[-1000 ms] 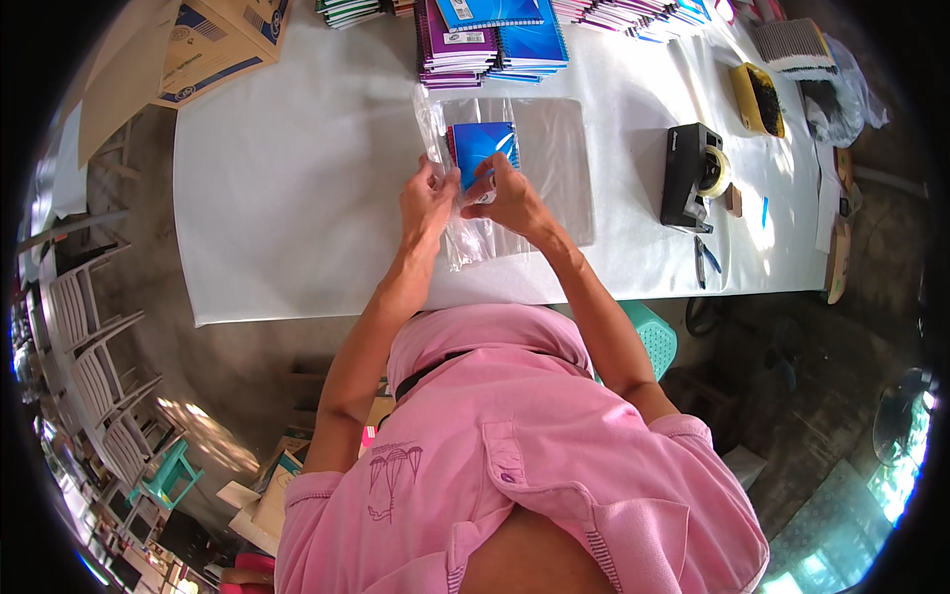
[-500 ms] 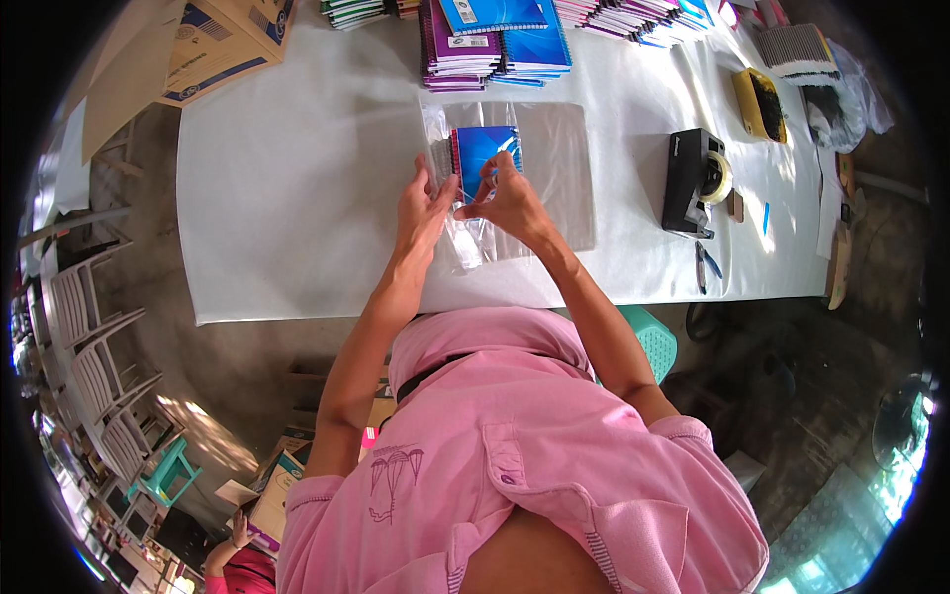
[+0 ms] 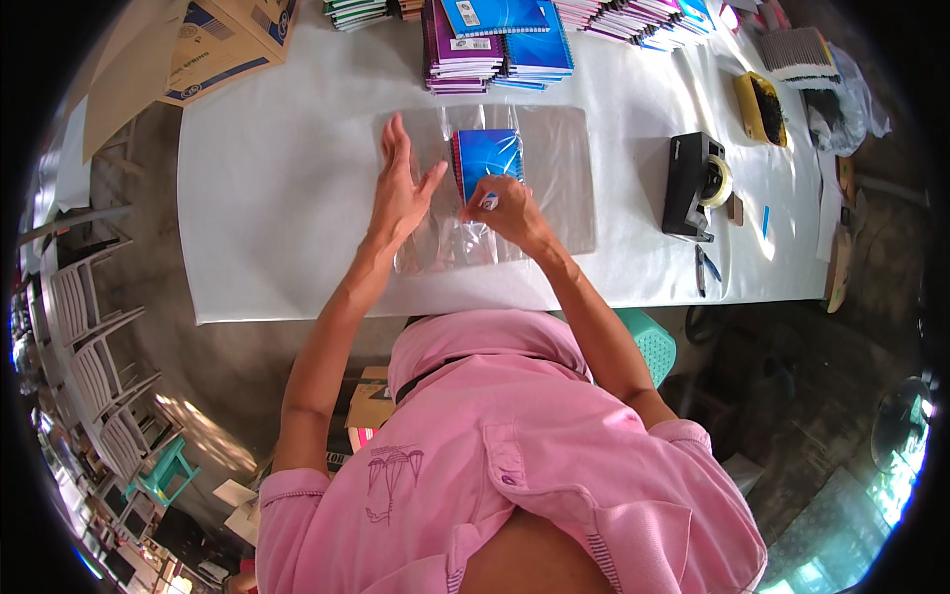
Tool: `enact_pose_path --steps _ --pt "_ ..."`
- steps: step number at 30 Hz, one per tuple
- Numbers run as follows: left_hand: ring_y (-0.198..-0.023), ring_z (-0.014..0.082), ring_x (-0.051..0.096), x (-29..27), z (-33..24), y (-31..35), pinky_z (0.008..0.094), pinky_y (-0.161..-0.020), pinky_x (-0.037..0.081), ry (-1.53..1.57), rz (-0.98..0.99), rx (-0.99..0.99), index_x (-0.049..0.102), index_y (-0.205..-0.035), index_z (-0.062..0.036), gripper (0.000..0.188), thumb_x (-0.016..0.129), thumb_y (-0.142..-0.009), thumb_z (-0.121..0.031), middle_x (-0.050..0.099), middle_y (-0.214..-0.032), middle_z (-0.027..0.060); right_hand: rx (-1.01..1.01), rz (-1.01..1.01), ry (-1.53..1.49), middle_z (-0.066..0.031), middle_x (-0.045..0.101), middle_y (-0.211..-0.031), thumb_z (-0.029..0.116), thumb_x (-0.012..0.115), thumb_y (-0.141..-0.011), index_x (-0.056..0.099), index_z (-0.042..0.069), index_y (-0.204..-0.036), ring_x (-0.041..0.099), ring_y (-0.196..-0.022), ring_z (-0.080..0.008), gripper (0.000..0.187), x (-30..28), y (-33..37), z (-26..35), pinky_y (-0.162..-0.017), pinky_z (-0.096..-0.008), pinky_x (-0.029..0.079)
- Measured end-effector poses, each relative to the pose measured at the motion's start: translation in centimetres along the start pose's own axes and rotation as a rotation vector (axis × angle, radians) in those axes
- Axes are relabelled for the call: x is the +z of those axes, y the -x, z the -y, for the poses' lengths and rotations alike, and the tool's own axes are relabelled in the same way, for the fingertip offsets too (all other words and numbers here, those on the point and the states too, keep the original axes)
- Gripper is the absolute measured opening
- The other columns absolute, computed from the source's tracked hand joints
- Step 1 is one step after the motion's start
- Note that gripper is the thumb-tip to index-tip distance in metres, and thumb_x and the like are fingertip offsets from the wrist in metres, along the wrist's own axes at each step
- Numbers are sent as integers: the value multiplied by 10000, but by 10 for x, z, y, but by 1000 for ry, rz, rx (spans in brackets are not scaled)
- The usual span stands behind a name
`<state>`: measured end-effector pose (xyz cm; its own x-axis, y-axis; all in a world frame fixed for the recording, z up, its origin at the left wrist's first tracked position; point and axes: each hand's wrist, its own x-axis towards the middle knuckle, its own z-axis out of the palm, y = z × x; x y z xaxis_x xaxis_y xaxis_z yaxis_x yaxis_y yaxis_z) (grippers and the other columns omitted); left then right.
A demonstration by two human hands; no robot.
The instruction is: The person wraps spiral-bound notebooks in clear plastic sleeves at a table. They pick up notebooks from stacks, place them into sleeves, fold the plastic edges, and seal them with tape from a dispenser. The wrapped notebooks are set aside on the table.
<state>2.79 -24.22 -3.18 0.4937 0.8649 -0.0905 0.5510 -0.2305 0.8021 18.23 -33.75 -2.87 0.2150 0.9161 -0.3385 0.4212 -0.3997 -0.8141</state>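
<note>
A small blue spiral notebook [image 3: 489,153] lies on a clear plastic sheet [image 3: 559,183] spread on the white-topped table, with some glossy film over it. My left hand [image 3: 401,198] is open just left of the notebook, fingers stretched away from me and thumb apart, above the sheet's left part. Over the notebook's near end is my right hand [image 3: 507,210], its fingers and thumb closed in a pinch. Whatever sits in that pinch is too small to make out. The notebook's near edge is partly hidden by this hand.
Piled notebooks [image 3: 465,69] stand at the far edge, more [image 3: 633,20] to their right. A black tape dispenser [image 3: 688,188], a pen [image 3: 701,272] and a yellow container [image 3: 760,107] are on the right. A cardboard box [image 3: 228,49] occupies the far left.
My left hand has moved left, away from the notebook, and its fingers have spread. The sheet's left part now lies farther out. My right hand has shifted slightly nearer to me.
</note>
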Motion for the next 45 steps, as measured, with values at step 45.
enact_pose_path --steps 45 --pt "-1397 349 282 -22 -20 33 535 -1109 290 -544 -34 414 385 -1446 -144 682 662 -823 -135 382 -1473 145 -219 -66 -70 -68 685 -851 172 681 -810 706 55 -841 614 -838 -217 123 -5 5 -20 -775 -357 505"
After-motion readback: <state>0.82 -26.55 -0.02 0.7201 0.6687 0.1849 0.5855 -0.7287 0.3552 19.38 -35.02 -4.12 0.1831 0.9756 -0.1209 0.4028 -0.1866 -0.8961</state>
